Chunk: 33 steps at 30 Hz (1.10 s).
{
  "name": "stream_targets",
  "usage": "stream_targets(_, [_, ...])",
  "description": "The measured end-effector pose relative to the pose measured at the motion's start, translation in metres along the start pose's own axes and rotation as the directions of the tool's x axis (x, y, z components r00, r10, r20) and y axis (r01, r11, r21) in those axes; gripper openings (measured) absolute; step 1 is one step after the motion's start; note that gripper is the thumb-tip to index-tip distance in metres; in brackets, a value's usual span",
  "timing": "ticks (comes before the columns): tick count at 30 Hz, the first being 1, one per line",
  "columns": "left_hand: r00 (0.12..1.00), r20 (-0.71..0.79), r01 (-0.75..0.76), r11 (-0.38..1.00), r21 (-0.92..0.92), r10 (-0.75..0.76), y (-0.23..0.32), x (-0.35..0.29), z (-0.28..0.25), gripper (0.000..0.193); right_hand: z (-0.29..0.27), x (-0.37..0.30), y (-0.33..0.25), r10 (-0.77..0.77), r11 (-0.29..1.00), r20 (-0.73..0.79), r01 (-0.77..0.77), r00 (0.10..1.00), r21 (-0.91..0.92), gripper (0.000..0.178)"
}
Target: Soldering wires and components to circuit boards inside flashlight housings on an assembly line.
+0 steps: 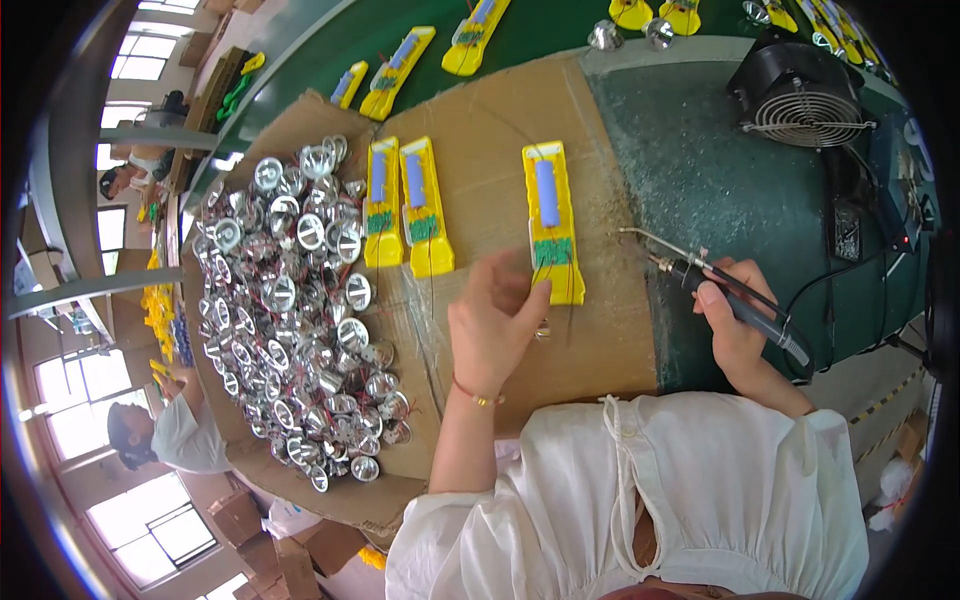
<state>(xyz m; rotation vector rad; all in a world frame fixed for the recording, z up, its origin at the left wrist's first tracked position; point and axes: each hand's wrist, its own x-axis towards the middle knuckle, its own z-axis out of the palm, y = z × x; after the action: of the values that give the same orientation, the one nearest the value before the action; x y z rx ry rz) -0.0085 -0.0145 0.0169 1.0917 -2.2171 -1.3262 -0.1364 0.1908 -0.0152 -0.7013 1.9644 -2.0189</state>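
Observation:
My right hand (735, 318) grips a soldering iron (740, 305) by its dark handle; a thin bent metal tube runs along it, and its tip points left over the table. My left hand (495, 325) is curled at the lower left edge of a yellow plastic housing (568, 290), its thumb against or just over it. That housing holds a blue cylindrical battery (546, 193) and a green circuit board (552, 252), with thin wires. A small shiny piece (542, 330) shows below the left thumb; the blurred fingers hide what they hold.
Many silver reflector cups (310, 232) with wires are heaped on the cardboard (490, 130) at left. Two similar yellow housings (425, 250) lie between heap and hand; more lie on the green table behind. A black fan (800, 95) stands back right. People sit far left.

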Motion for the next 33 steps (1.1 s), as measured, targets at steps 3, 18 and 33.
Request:
stream_targets(3, [0.971,0.237,-0.09,0.96,0.265,0.026,0.003,0.021,0.001,0.014,-0.008,0.001,0.007,0.043,0.999,-0.04,-0.044,0.998,-0.029,0.013])
stream_targets(18, [0.914,0.095,-0.383,0.764,0.519,0.394,0.016,0.266,0.02,0.045,-0.004,0.009,0.01,0.22,0.974,-0.074,-0.216,0.973,0.065,0.01])
stream_targets(33, [0.803,-0.408,0.038,0.646,0.762,0.434,-0.03,0.033,-0.112,0.016,-0.001,0.005,0.015,0.153,0.985,-0.08,-0.146,0.985,0.089,0.014])
